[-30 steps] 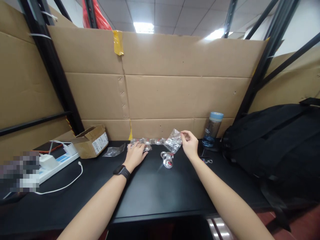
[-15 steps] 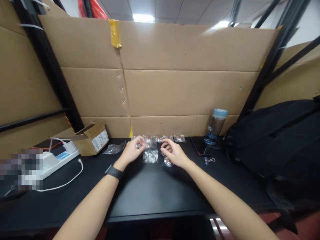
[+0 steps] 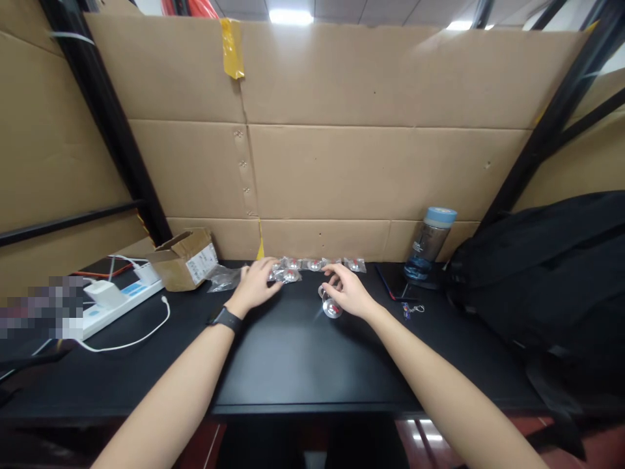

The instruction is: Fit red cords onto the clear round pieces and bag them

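Note:
Several small clear packets (image 3: 355, 264) holding round shiny pieces with red marks lie in a row along the back of the black table. My left hand (image 3: 256, 284), fingers apart, is over the left end of that row, beside a crumpled clear plastic bag (image 3: 224, 279). Whether its fingertips touch a packet is hard to tell. My right hand (image 3: 347, 290) has its fingers curled round the upper part of a round clear-and-silver piece (image 3: 333, 308) with a red mark, unwrapped, low over the table's middle.
On the left stand an open cardboard box (image 3: 183, 264) and a white power strip (image 3: 122, 306) with a cable. To the right are a bottle (image 3: 430, 244), a dark flat device (image 3: 390, 281), a keychain (image 3: 409, 311) and a black backpack (image 3: 541, 280). Cardboard (image 3: 332, 176) walls the back.
My left hand has opened and let go of the clear bag, which is now at the left. My right hand still has the round piece. The camera view has shifted slightly.

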`<move>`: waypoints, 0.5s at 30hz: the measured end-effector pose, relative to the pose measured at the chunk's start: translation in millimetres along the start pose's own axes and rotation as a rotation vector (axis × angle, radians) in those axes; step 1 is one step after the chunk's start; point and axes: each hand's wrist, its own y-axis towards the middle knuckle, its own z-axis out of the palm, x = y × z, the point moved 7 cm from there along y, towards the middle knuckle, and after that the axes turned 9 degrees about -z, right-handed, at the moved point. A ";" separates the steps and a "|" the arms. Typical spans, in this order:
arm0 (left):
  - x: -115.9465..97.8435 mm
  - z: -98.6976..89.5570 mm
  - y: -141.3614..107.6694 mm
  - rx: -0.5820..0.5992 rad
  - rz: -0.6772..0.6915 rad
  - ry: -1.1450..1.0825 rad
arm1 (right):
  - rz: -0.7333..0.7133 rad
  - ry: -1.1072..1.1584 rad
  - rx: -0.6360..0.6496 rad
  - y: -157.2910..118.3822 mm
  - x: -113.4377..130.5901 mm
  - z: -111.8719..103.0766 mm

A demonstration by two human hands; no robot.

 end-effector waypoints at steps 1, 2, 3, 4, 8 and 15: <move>-12.9 10.3 -1.6 0.048 0.058 0.006 | -0.011 -0.007 -0.002 0.0 0.8 -0.2; -22.0 18.5 -3.0 0.076 0.092 0.017 | -0.019 -0.014 -0.005 0.0 1.1 -0.7; -27.8 24.2 -3.8 0.084 0.110 0.030 | -0.023 -0.022 -0.008 -0.1 0.9 -1.3; -30.9 27.4 -4.2 0.078 0.117 0.045 | -0.024 -0.029 -0.009 -0.2 0.3 -1.8; -30.9 23.2 -3.3 0.018 0.111 0.106 | -0.028 -0.041 0.007 -0.8 -1.7 -0.8; -33.0 -10.6 -2.6 -0.212 -0.009 0.012 | -0.068 -0.055 0.037 -1.6 7.0 6.9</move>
